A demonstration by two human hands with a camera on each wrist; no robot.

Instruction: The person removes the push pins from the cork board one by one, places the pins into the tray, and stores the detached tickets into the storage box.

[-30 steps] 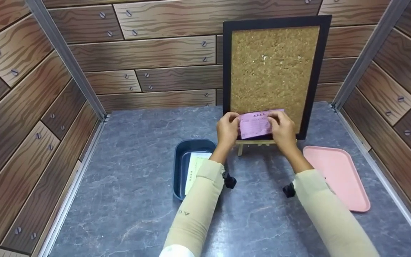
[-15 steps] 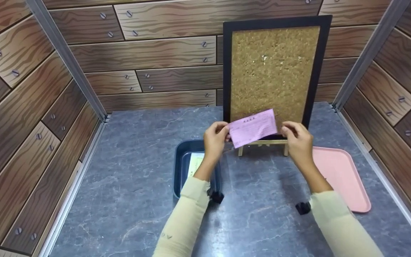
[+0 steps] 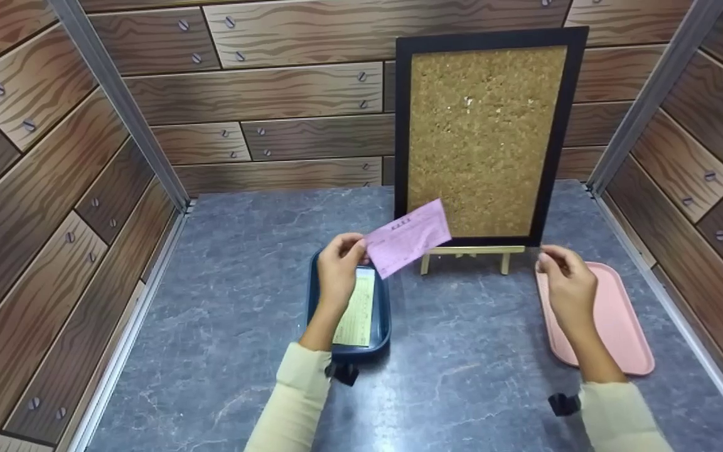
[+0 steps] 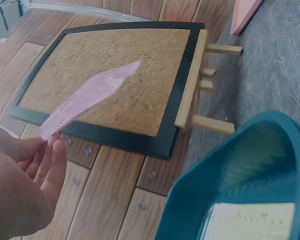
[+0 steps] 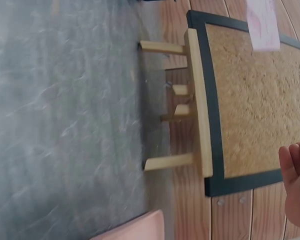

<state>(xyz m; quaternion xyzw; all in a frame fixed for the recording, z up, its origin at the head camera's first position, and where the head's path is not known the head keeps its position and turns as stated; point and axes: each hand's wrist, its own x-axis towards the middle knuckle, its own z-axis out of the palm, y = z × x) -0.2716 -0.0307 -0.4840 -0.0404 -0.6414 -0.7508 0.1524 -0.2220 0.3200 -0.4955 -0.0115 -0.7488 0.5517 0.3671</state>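
My left hand [image 3: 338,270] pinches a pink printed paper slip [image 3: 408,237] by its left end, between thumb and fingers. The slip hangs tilted in the air, in front of the lower left of the cork board [image 3: 487,138]. Below that hand, a dark blue tub [image 3: 388,326] holds a pale green printed slip [image 3: 356,311]. Over the far end of a pink tray [image 3: 619,320], my right hand [image 3: 572,285] has thumb and forefinger together. A tiny pin-like thing seems to show at their tips, too small to make out well.
The black-framed board leans upright on a small wooden easel [image 4: 192,82] at the back. A grey marbled tabletop [image 3: 230,282] spreads around, with wood-patterned walls [image 3: 311,100] at the back and sides.
Both hands have drawn back from the board's lower edge. The left hand has carried the pink slip left toward the tub; the right hand has let go of it and moved right.
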